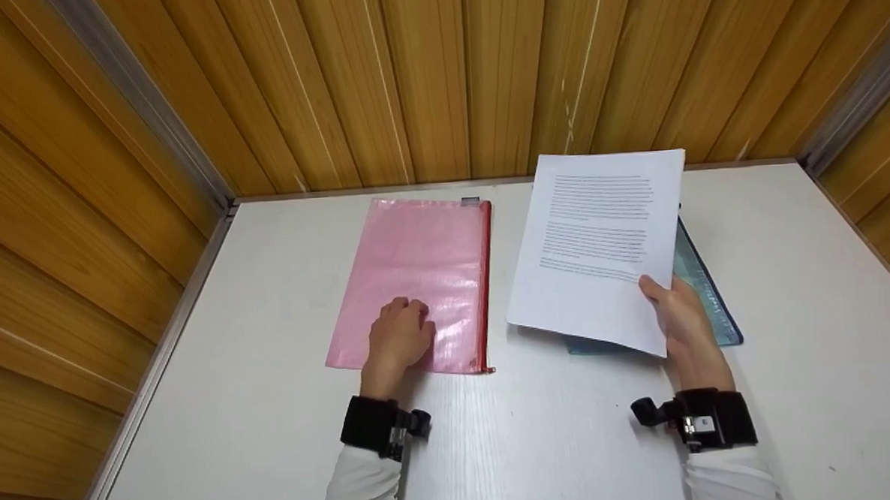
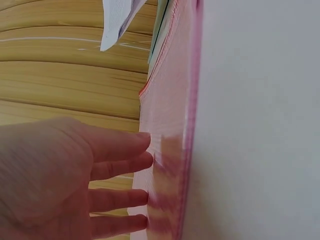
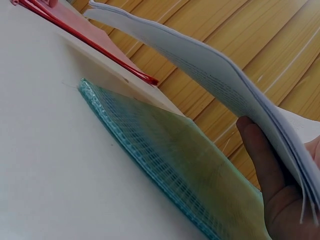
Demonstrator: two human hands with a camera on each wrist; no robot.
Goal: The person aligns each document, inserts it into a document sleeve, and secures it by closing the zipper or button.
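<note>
Where wood-panelled walls (image 1: 422,78) meet, a white table (image 1: 267,303) fills the corner.

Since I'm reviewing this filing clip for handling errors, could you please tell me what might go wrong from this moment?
The right hand holds the stack of printed sheets by one corner only, lifted above the teal mesh pouch; the sheets bow in the right wrist view, so some could fan out or slip. The left hand rests with straight fingers on the pink zip pouch; the pouch looks slick and might slide on the white table.
</note>
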